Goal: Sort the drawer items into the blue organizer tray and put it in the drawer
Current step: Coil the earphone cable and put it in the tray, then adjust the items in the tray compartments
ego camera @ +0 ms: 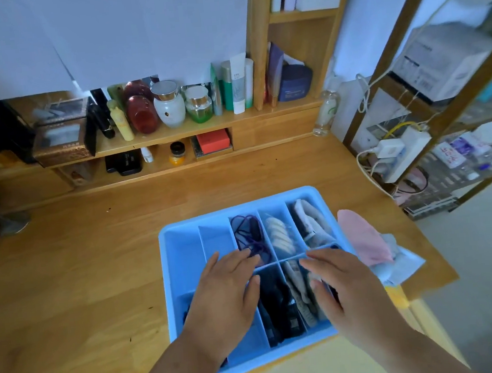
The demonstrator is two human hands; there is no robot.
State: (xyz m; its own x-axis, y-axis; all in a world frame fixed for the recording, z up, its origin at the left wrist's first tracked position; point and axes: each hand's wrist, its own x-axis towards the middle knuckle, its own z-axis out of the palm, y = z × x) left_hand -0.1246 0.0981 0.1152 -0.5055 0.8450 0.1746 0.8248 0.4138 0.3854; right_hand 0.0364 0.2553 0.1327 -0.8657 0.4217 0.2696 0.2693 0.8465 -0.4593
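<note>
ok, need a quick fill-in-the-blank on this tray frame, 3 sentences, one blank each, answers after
1. The organizer tray is coloured ____.
2. The purple cord lies in the tray's ____ row of compartments.
3. The pink cloth lies on the desk just ____ the tray, on its right.

Both the left hand and the right hand hover flat over the tray.

Missing words: blue; far; outside

Soft daylight, wide-angle bending, blurry edges.
</note>
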